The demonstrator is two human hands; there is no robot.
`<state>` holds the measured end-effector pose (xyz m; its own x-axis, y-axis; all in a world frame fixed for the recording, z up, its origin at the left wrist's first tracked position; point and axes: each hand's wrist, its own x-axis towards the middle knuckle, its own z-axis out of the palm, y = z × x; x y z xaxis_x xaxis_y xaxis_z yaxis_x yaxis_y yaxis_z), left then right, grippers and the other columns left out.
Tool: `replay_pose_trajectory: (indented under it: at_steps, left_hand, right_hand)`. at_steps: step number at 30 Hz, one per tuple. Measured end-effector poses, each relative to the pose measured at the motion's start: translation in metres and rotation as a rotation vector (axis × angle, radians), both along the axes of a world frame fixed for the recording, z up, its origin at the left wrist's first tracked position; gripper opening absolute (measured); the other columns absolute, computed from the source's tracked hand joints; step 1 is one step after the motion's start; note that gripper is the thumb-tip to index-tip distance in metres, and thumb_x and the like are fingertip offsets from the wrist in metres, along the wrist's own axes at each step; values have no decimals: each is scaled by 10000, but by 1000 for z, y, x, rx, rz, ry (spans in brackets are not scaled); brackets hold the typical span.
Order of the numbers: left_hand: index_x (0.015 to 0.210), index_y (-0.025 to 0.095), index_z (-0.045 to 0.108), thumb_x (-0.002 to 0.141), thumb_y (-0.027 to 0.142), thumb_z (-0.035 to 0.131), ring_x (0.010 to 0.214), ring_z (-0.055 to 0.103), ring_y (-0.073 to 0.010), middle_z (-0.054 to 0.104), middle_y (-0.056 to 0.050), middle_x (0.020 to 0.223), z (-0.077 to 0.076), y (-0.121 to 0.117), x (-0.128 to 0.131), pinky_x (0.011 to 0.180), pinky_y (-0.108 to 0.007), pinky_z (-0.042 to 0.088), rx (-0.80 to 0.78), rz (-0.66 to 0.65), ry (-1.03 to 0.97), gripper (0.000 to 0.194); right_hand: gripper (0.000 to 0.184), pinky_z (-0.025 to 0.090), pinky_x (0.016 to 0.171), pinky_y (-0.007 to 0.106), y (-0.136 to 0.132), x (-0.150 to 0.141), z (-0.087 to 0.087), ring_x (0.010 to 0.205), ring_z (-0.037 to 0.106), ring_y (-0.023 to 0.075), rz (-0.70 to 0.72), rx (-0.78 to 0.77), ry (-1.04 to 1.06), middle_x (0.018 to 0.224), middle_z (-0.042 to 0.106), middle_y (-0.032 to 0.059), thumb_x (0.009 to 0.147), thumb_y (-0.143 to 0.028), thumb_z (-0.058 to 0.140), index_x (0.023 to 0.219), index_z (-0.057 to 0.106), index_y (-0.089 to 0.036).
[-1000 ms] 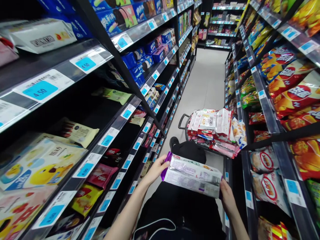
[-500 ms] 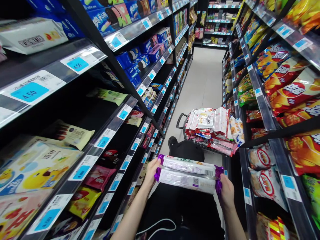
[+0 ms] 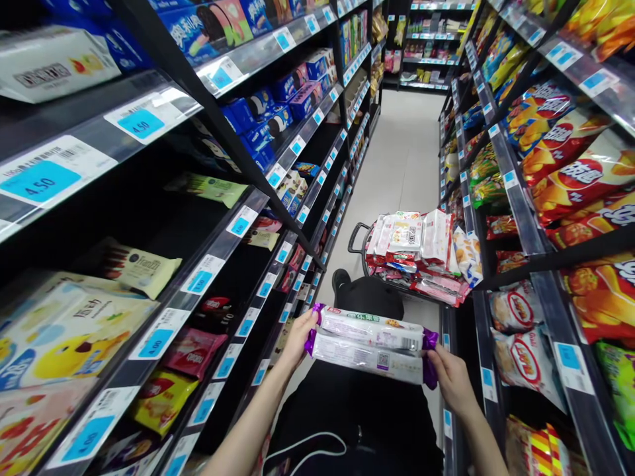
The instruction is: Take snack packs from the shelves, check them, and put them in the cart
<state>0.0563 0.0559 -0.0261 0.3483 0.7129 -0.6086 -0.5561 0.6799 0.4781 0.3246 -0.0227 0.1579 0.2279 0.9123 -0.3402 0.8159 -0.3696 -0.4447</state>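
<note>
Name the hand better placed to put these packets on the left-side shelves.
Left, probably. The left hand grips the packets at the end beside the left shelves; the right hand is by the opposite rack.

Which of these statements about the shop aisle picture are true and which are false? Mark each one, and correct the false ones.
1. Both hands hold the long white snack packet with purple ends. True: the left hand grips one end and the right hand the other.
2. The packet is held upright. False: it lies roughly level between the hands.
3. A black basket piled with red and white packets stands on the aisle floor ahead. True.
4. The red and yellow crisp bags fill the left shelves. False: they are on the right shelves.
5. The blue price labels sit on the shelf edges. True.
</note>
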Motion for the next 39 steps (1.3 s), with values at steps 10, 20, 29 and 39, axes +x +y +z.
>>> replay_pose_trajectory:
  at_steps: [10,20,29,39]
  left_hand:
    - [976,136,611,618,607,656,763,575,-174,634,-73,854,-11,-11,-12,728,-266,447,250,-140,46,593]
    - [933,130,620,627,375,748,744,587,-160,640,-63,834,-14,-23,-13,726,-257,446,133,-114,-191,412]
    - [723,114,674,716,509,607,682,581,-179,650,-66,704,-14,-17,-20,683,-281,446,346,-335,60,401]
    - [393,159,506,739,437,577,437,332,-86,394,8,408,39,18,-57,496,-231,249,697,-157,617,449]
  right_hand:
    - [528,478,660,313,7,1,-25,716,591,215,-358,19,298,762,636,89,797,-614,443,824,649,-129]
    - [333,404,570,225,-5,14,-14,649,502,152,-171,-20,201,687,552,28,824,-473,495,785,590,-157]
    - [441,390,545,246,4,7,-24,575,487,151,-377,130,237,602,545,33,810,-535,474,641,573,-140]
    - [401,335,445,230,33,-6,25,429,427,108,56,524,-296,476,501,25,828,-390,479,517,568,-151]
